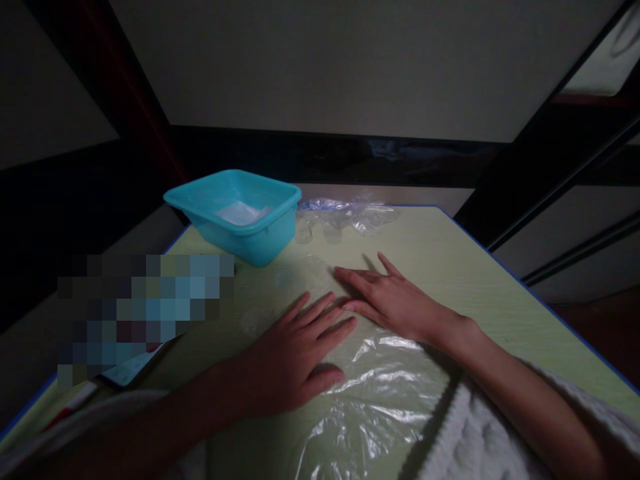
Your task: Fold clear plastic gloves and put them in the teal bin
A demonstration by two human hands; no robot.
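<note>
A thin clear plastic bag [380, 393] lies spread and wrinkled on the pale green table [505, 300], reaching from the near side up under my hands. My left hand [300, 353] rests on the plastic, palm down, with its fingers stretched out and apart. Close to its fingertips is my right hand [395, 300], also palm down, its little finger lifted away from the others. Neither hand grips anything. The far end of the plastic is hard to make out against the tabletop.
A turquoise plastic basin [270, 240] with something whitish inside stands at the back left. Beside it, more crumpled clear plastic [350, 217] lies along the far edge. A blurred-out device [135, 367] and a red-and-white pen-like object [75, 403] lie at the left.
</note>
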